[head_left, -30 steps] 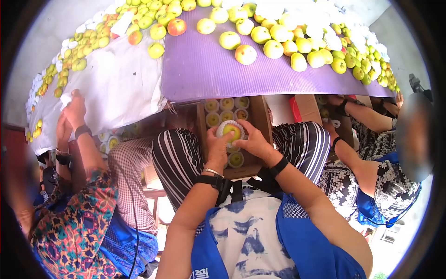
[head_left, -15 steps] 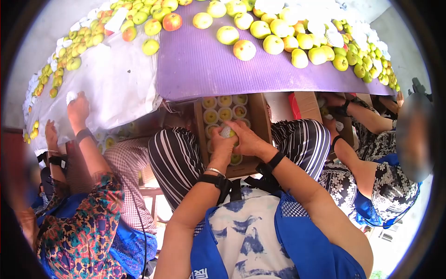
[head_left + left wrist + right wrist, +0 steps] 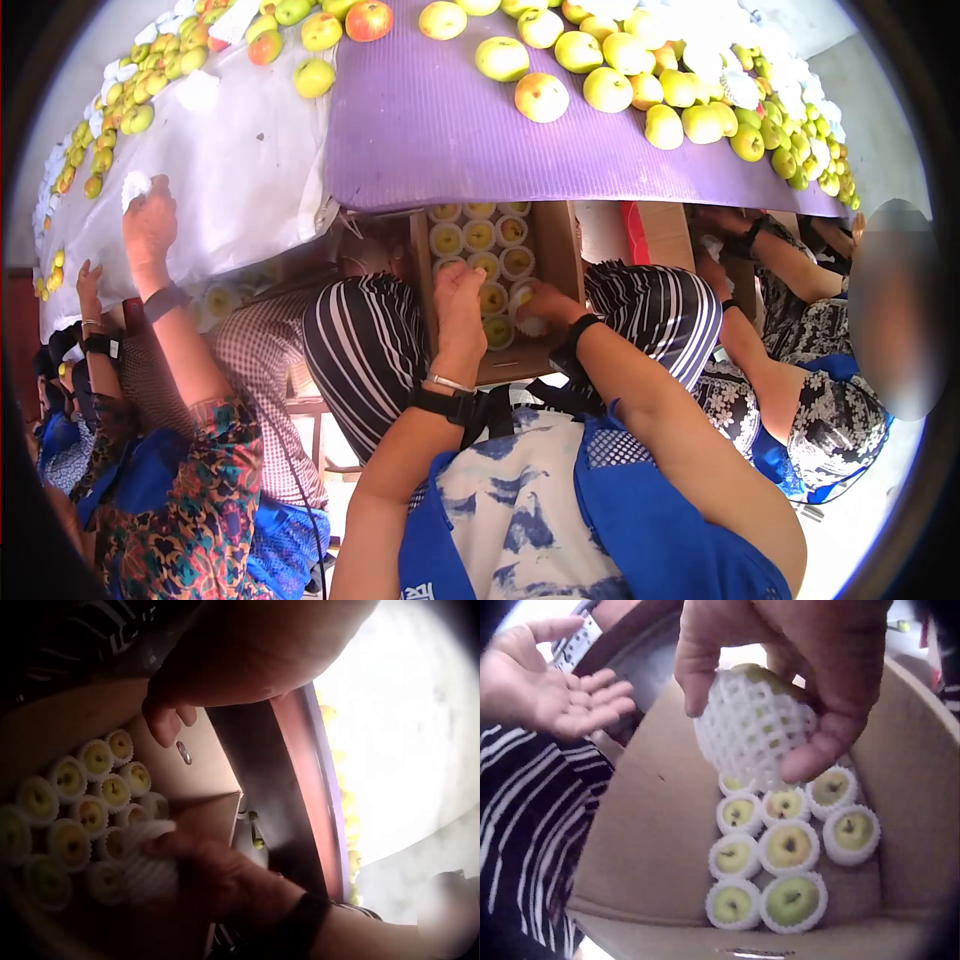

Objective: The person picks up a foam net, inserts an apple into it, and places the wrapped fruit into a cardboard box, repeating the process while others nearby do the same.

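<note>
My right hand point(image 3: 550, 306) grips an apple in a white foam net point(image 3: 754, 727) by its sides, fingers and thumb spread around it. It holds the apple low over the cardboard box point(image 3: 649, 832), at the right of the packed rows. In the right wrist view, my left hand point(image 3: 559, 694) is beside the box's left wall, palm up, fingers loosely spread, holding nothing. Netted apples point(image 3: 787, 847) stand in rows on the box floor, stems up. The left wrist view shows the foam net point(image 3: 150, 862) in my right hand, close beside the rows.
Loose apples point(image 3: 605, 90) lie across the purple-covered table point(image 3: 440, 150) ahead. At the left, a person's raised hand point(image 3: 150, 225) holds white foam over the pale cloth point(image 3: 240, 150). Another person's arm point(image 3: 750, 350) reaches in from the right. Striped trouser legs point(image 3: 365, 350) flank the box.
Both hands were together around the netted apple. They have since parted: the right hand carries it down to the right side of the box, and the left has let go and moved left.
</note>
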{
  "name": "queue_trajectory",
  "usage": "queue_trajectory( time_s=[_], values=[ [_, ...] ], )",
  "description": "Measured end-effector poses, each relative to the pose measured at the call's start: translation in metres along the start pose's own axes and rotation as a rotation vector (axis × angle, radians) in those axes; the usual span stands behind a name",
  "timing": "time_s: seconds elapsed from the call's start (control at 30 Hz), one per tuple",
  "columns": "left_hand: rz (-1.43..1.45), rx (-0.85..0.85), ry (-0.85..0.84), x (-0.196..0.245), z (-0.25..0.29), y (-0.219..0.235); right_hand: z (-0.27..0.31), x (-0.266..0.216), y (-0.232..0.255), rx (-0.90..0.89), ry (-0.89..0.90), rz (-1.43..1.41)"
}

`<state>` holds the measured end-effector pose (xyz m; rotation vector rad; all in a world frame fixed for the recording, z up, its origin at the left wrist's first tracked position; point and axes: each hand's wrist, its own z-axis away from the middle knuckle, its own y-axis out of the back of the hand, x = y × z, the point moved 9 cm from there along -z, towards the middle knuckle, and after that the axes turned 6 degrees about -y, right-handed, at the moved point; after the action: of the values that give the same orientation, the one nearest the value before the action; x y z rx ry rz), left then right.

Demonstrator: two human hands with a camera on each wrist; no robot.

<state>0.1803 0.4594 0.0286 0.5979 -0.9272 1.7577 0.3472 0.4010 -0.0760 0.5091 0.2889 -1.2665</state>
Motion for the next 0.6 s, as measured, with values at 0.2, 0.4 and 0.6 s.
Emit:
queue_trajectory(
  time_s=[0.2,0.4,0.6],
  values=[
    [0.065,-0.035,-0.033,0.013,0.003,0.004,-0.017,0.033,-0.017,-0.085,-0.264,0.505],
    [0.063,-0.039,-0.070,0.023,0.002,0.002,-0.038,0.044,-0.052,-0.270,-0.092,1.121],
    [0.037,-0.022,-0.027,0.022,0.001,-0.001,-0.063,0.067,-0.049,-0.228,-0.228,0.989]
  ],
)
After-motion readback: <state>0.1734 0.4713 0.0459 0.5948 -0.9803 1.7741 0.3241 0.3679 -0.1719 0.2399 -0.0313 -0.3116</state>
